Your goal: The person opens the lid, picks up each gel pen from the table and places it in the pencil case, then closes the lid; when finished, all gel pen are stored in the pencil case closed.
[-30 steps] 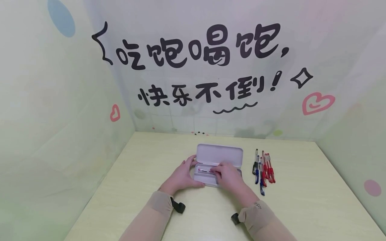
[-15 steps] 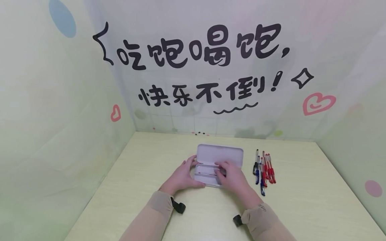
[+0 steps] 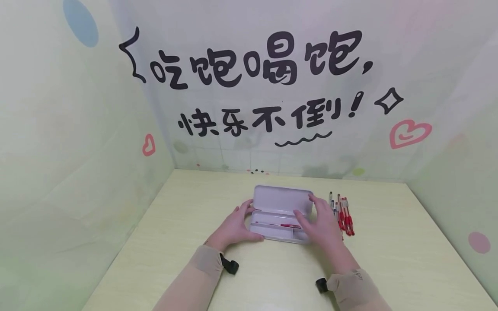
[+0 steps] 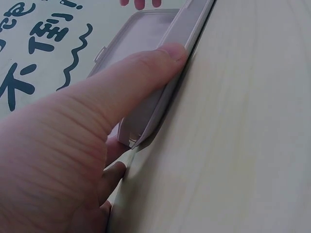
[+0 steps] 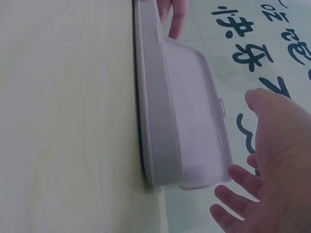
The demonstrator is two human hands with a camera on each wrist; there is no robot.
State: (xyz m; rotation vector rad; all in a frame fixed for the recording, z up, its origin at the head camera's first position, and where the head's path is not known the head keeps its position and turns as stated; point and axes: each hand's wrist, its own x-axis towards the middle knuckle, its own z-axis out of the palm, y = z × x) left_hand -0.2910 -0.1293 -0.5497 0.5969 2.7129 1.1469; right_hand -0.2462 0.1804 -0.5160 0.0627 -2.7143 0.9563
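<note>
Your left hand was clamped round the left end of the open, pale lilac, oblong pencil case, thumb along its front rim, while the case sat on the pale wood-grain table with its hinged lilac lid tilted back. Your right hand hovered by the case's right end, fingers spread apart and holding nothing. One slim red-and-clear pen lay lengthwise in the rear compartment; the loose red-gripped pens lay right of the case, partly hidden behind that hand. The case looked stiff, thin-walled and light—likely to slide if nudged—so its short ends seemed the sound place to hold it, rather than the lid, which would probably swing. The pens looked light, rigid and prone to roll; their coloured grip sections probably offered your fingertips better purchase than the smooth clear barrels.
</note>
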